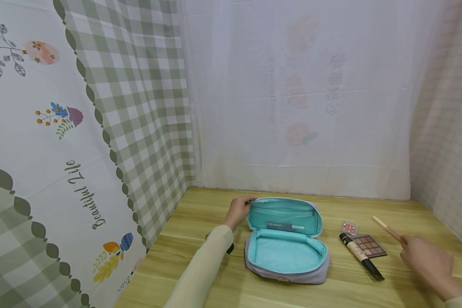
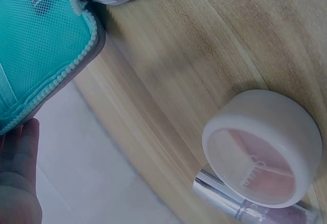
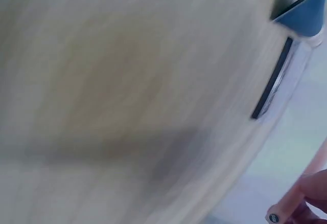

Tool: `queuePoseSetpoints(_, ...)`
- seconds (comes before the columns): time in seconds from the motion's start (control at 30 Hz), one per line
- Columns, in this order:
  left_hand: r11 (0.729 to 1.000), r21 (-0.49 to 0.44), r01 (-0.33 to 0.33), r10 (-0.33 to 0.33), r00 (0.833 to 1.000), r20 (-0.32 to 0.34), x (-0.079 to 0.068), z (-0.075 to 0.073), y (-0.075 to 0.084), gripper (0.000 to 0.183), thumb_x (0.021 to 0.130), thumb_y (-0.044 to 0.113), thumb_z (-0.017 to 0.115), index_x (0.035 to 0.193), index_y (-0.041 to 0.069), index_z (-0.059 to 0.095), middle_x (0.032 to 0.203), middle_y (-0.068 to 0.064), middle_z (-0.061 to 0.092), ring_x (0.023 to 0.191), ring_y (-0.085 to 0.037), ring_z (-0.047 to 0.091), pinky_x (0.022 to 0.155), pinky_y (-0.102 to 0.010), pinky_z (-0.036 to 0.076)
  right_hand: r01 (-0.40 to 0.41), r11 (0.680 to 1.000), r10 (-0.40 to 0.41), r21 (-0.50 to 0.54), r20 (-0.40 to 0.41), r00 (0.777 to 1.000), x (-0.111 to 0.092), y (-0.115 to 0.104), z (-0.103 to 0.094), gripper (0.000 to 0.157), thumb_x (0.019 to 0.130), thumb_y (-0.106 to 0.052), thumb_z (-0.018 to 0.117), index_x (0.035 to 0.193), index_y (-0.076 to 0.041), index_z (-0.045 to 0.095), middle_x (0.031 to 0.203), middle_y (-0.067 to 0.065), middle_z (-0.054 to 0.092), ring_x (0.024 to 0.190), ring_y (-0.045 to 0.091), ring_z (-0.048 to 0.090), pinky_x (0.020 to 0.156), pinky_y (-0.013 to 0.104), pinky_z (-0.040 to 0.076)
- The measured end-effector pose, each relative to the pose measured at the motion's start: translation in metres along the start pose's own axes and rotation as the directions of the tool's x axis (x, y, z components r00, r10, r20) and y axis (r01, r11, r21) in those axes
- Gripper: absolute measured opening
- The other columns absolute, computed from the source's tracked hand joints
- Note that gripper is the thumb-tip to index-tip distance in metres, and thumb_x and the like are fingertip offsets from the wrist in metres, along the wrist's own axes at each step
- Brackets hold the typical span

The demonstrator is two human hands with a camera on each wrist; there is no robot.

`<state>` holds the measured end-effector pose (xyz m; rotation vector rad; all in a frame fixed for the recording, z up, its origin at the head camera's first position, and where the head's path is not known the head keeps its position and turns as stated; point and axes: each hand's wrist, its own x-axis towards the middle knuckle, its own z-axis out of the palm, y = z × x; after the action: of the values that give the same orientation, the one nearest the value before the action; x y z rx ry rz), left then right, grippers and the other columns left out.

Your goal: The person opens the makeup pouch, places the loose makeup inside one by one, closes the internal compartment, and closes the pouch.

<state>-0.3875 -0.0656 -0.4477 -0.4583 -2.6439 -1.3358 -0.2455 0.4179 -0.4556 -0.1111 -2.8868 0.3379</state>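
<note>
A cosmetic bag point(image 1: 286, 273), lavender outside and turquoise inside, lies unzipped with its lid point(image 1: 281, 214) raised. My left hand point(image 1: 238, 211) grips the lid's upper left corner; in the left wrist view, its fingers point(image 2: 25, 137) sit behind the zipped edge. On the right, my right hand point(image 1: 427, 259) pinches a slim pink cosmetic stick point(image 1: 386, 227) with a pale gold end pointing away. The stick's rounded near end point(image 3: 274, 217) carries a small dark label. Beside that hand lie an eyeshadow palette point(image 1: 369, 246) and a beige tube point(image 1: 356, 250) with black ends.
A small clear case point(image 1: 349, 228) with red-pink contents touches the palette's far side. Near my left wrist are a round white powder case point(image 2: 265, 147) and a silver-capped lip gloss tube point(image 2: 219, 191). Cloth curtains point(image 1: 300, 179) border the wooden table point(image 1: 200, 205).
</note>
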Motion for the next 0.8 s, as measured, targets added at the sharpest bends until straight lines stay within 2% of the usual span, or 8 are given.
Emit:
queuePoseSetpoints(0.13,1.0,0.008,-0.001,0.001,1.0,0.003,0.0,-0.001,0.001,0.032,0.101,0.0,0.053,0.13,0.006,0.066,0.127,-0.007,0.065,0.119,-0.024,0.06,0.092,-0.034,0.053,0.095,0.995,-0.094,0.001,-0.159,0.983,0.002,-0.019,0.002,0.032,0.08,-0.004,0.057,0.109,0.005,0.067,0.097,0.03,0.063,0.074,0.044,0.06,0.054,0.054,0.034)
queuePoseSetpoints(0.27,1.0,0.009,-0.006,0.006,1.0,0.004,-0.001,-0.001,0.001,0.032,0.101,0.0,0.054,0.129,0.006,0.067,0.127,-0.007,0.066,0.119,-0.024,0.06,0.092,-0.034,0.053,0.183,0.982,-0.186,-0.033,-0.27,0.945,0.003,-0.037,0.006,0.027,0.084,-0.003,0.06,0.109,0.002,0.069,0.101,0.027,0.065,0.084,0.048,0.061,0.062,0.059,0.036)
queuePoseSetpoints(0.47,1.0,0.002,-0.006,0.005,1.0,0.009,0.0,-0.002,0.0,0.032,0.101,0.0,0.053,0.129,0.006,0.066,0.126,-0.006,0.066,0.118,-0.024,0.06,0.092,-0.033,0.053,0.334,0.934,-0.355,-0.128,-0.435,0.827,0.005,-0.055,0.012,0.027,0.075,0.0,0.075,0.102,-0.001,0.073,0.092,0.018,0.07,0.075,0.039,0.065,0.065,0.059,0.039)
queuePoseSetpoints(0.57,1.0,-0.001,-0.007,0.007,1.0,0.012,0.0,-0.002,0.0,0.032,0.101,0.0,0.053,0.13,0.006,0.066,0.126,-0.007,0.066,0.118,-0.023,0.06,0.092,-0.033,0.053,0.378,0.914,-0.401,-0.146,-0.463,0.79,0.007,-0.061,0.014,0.028,0.072,-0.001,0.078,0.1,-0.002,0.074,0.09,0.017,0.07,0.074,0.038,0.065,0.066,0.059,0.04)
queuePoseSetpoints(0.6,1.0,-0.002,-0.007,0.007,1.0,0.013,0.0,-0.002,0.0,0.032,0.101,0.0,0.053,0.13,0.006,0.066,0.126,-0.007,0.066,0.118,-0.023,0.06,0.092,-0.033,0.053,0.393,0.907,-0.416,-0.151,-0.471,0.778,0.007,-0.063,0.015,0.02,0.08,-0.008,0.076,0.1,-0.003,0.074,0.09,0.017,0.07,0.075,0.038,0.066,0.067,0.059,0.041)
queuePoseSetpoints(0.67,1.0,-0.006,-0.011,0.011,1.0,0.013,0.0,-0.002,0.0,0.032,0.101,0.0,0.053,0.129,0.006,0.066,0.126,-0.007,0.066,0.118,-0.024,0.061,0.091,-0.033,0.054,0.426,0.892,-0.442,-0.151,-0.487,0.753,0.008,-0.067,0.016,0.019,0.091,-0.02,0.068,0.1,-0.003,0.074,0.09,0.016,0.071,0.076,0.037,0.066,0.068,0.06,0.041)
queuePoseSetpoints(0.73,1.0,-0.005,-0.01,0.011,1.0,0.012,0.0,-0.002,0.0,0.032,0.1,0.0,0.054,0.128,0.006,0.067,0.126,-0.007,0.066,0.118,-0.024,0.061,0.091,-0.033,0.054,0.461,0.873,-0.473,-0.159,-0.507,0.721,0.01,-0.071,0.017,0.042,0.104,-0.037,0.049,0.098,-0.004,0.074,0.09,0.015,0.071,0.075,0.036,0.066,0.068,0.06,0.042)
queuePoseSetpoints(0.8,1.0,-0.002,-0.009,0.009,1.0,0.01,0.0,-0.002,0.0,0.031,0.1,0.0,0.055,0.128,0.007,0.068,0.125,-0.006,0.067,0.118,-0.023,0.061,0.091,-0.032,0.054,0.487,0.856,-0.498,-0.172,-0.528,0.688,0.012,-0.076,0.019,0.071,0.107,-0.053,0.024,0.097,-0.004,0.075,0.088,0.014,0.071,0.073,0.035,0.066,0.067,0.06,0.043)
